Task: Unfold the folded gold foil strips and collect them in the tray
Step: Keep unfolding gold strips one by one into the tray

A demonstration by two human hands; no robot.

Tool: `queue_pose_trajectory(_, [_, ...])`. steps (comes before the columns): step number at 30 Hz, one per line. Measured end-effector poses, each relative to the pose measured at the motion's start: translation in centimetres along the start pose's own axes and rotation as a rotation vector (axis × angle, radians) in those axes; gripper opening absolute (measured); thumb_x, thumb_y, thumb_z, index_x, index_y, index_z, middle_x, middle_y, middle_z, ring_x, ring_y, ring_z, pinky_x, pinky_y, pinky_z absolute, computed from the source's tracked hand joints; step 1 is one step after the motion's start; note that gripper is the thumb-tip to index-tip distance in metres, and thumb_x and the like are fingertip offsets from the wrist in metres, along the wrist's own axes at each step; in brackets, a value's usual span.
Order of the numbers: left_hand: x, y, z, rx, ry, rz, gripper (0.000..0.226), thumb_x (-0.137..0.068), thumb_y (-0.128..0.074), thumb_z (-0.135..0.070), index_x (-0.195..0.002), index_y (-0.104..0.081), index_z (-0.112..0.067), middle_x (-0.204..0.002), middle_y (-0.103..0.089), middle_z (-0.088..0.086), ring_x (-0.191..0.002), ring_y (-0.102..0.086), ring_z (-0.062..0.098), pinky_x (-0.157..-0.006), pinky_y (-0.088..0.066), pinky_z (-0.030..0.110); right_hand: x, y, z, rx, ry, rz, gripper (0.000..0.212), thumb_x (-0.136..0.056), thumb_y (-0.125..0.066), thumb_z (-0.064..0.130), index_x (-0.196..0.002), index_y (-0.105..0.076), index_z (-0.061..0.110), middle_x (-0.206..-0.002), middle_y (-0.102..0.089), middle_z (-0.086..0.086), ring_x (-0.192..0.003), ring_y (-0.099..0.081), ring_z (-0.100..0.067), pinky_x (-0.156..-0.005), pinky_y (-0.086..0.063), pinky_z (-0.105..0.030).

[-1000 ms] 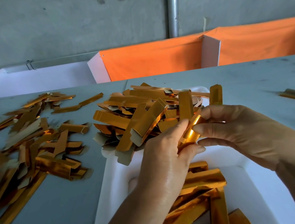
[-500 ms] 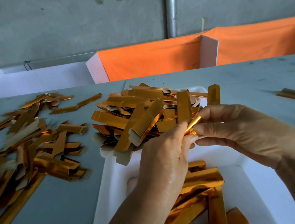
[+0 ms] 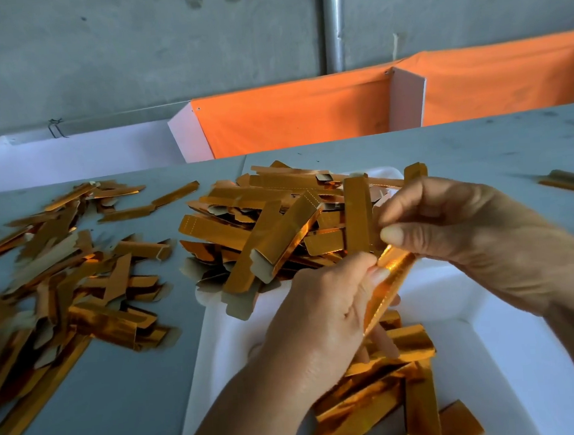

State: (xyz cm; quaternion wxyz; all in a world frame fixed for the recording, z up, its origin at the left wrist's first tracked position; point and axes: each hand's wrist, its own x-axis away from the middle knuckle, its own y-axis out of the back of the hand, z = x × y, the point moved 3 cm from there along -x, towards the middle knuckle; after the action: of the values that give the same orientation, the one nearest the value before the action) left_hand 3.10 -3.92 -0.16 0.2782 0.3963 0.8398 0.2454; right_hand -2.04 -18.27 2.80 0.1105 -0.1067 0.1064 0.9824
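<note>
Both hands are sharing 1 grip: the left hand (image 3: 324, 314) is pinching the strip (image 3: 391, 279) at its middle, and the right hand (image 3: 465, 234) is pinching its upper end. Directly below this grip, the tray (image 3: 505, 347) is holding opened strips (image 3: 379, 405). Beyond the grip, a heap (image 3: 262, 226) is lying across the tray's far rim; left of it, a pile (image 3: 59, 269) is covering the table (image 3: 114, 395).

Workshop, concrete wall (image 3: 129, 58), grey workbench (image 3: 444, 143)
</note>
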Motion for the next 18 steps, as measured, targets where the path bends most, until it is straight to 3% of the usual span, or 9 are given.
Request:
queue_pose_trajectory(4, [-0.06, -0.17, -0.02, -0.053, -0.003, 0.018, 0.032, -0.093, -0.024, -0.046, -0.106, -0.045, -0.025, -0.078, -0.069, 0.0, -0.041, -0.06, 0.006, -0.042, -0.049, 0.017, -0.22, 0.06, -0.43, 0.003, -0.023, -0.032, 0.022, -0.059, -0.073, 0.022, -0.081, -0.071, 0.024, -0.076, -0.072, -0.002, -0.071, -0.068, -0.014, -0.062, -0.053, -0.017])
queue_pose_trajectory(8, [-0.05, 0.41, -0.23, -0.038, -0.005, -0.027, 0.026, -0.09, -0.025, -0.048, -0.099, -0.041, -0.03, -0.061, -0.061, -0.012, -0.035, -0.054, 0.0, -0.035, -0.04, 0.009, -0.35, -0.13, -0.34, 0.025, -0.011, -0.103, 0.024, -0.054, -0.073, 0.026, -0.077, -0.072, 0.022, -0.074, -0.071, -0.003, -0.069, -0.068, -0.016, -0.062, -0.055, -0.02])
queue_pose_trajectory(12, [-0.05, 0.42, -0.07, -0.064, -0.006, -0.049, 0.03, -0.088, -0.025, -0.05, -0.095, -0.044, -0.029, -0.049, -0.048, -0.006, -0.037, -0.052, 0.001, -0.035, -0.038, 0.008, -0.27, -0.38, -0.23, 0.019, -0.028, -0.116, 0.023, -0.052, -0.074, 0.029, -0.074, -0.072, 0.023, -0.074, -0.071, -0.008, -0.07, -0.068, -0.022, -0.063, -0.055, -0.028])
queue_pose_trajectory(14, [-0.24, 0.41, 0.22, -0.063, 0.011, -0.037, 0.039, -0.086, -0.024, -0.054, -0.096, -0.049, -0.026, -0.054, -0.055, -0.006, -0.046, -0.058, 0.004, -0.041, -0.044, 0.013, -0.34, -0.47, -0.48, 0.042, -0.046, -0.154, 0.017, -0.055, -0.076, 0.025, -0.072, -0.071, 0.022, -0.071, -0.07, -0.007, -0.07, -0.067, -0.023, -0.065, -0.054, -0.032])
queue_pose_trajectory(16, [-0.33, 0.26, 0.52, -0.041, 0.04, -0.006, 0.049, -0.081, -0.029, -0.062, -0.107, -0.053, -0.027, -0.076, -0.066, -0.007, -0.068, -0.064, 0.003, -0.058, -0.051, 0.018, -0.48, -0.57, -0.75, 0.111, -0.054, -0.227, 0.014, -0.063, -0.08, 0.017, -0.072, -0.069, 0.019, -0.066, -0.069, -0.001, -0.07, -0.067, -0.022, -0.068, -0.054, -0.036])
queue_pose_trajectory(18, [-0.26, 0.16, 0.66, -0.03, 0.054, -0.043, 0.054, -0.075, -0.043, -0.069, -0.116, -0.049, -0.035, -0.096, -0.062, -0.019, -0.093, -0.056, -0.007, -0.074, -0.047, 0.009, -0.55, -0.79, -0.87, 0.186, -0.043, -0.303, 0.016, -0.069, -0.08, 0.013, -0.073, -0.067, 0.022, -0.061, -0.067, 0.006, -0.066, -0.065, -0.016, -0.066, -0.054, -0.034])
